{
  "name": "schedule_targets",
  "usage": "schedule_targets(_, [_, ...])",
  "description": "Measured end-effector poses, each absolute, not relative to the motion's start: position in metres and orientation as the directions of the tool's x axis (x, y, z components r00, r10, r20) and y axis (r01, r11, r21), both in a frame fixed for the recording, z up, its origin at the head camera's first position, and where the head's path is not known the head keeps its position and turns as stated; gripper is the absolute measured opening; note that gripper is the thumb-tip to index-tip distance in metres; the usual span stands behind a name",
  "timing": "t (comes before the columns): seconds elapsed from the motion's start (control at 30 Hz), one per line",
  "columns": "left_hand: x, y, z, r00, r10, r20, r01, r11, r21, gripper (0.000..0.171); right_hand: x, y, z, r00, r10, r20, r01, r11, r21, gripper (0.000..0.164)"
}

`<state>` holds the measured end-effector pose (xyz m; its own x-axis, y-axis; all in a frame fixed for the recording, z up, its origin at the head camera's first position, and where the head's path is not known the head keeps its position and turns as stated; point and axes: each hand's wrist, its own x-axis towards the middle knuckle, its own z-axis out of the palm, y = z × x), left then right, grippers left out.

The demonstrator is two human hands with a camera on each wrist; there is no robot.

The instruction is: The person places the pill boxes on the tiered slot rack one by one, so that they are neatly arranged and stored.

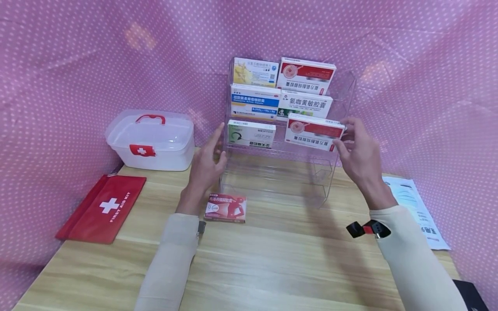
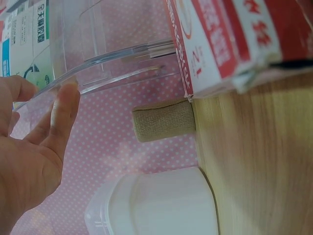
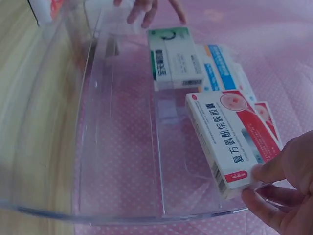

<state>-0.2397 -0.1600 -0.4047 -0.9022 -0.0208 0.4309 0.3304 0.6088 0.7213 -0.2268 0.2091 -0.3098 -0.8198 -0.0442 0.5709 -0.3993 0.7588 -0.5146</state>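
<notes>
My right hand (image 1: 359,151) pinches the right end of a red-and-white medicine box (image 1: 314,132) between thumb and fingers. That box is tilted at the right of the third tier of a clear acrylic display rack (image 1: 272,188). In the right wrist view, the thumb lies on the box's (image 3: 230,137) printed face. Beside the rack's left edge is my left hand (image 1: 206,166), fingers spread; in the left wrist view its fingertips (image 2: 68,93) meet the clear side edge. Close to it, a green-and-white medicine box (image 1: 251,134) sits on the same tier.
Higher tiers hold a yellow-and-white box (image 1: 254,72), another red-and-white box (image 1: 305,77), a blue-and-white box (image 1: 254,103) and a green-and-white one (image 1: 307,105). A pink box (image 1: 225,208) lies on the table. A first-aid case (image 1: 151,140), red pouch (image 1: 103,209) and printed packet (image 1: 414,211) flank the rack.
</notes>
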Motion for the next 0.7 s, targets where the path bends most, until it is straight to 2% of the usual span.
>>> schedule_targets(0.23, [-0.240, -0.159, -0.404, -0.904, -0.016, 0.428, 0.331, 0.608, 0.722, 0.086, -0.239, 0.206, -0.311, -0.782, -0.069, 0.620, -0.444, 0.761, -0.474, 0.042])
schedule_targets(0.5, [-0.240, -0.159, -0.403, -0.897, -0.022, 0.442, 0.341, 0.603, 0.721, 0.087, -0.249, 0.199, -0.310, -0.684, -0.109, 0.721, -0.515, 0.772, -0.373, 0.037])
schedule_targets(0.7, [-0.241, -0.160, -0.404, -0.897, -0.020, 0.442, 0.343, 0.598, 0.725, 0.083, -0.259, 0.197, -0.314, -0.695, -0.138, 0.705, -0.494, 0.805, -0.329, 0.037])
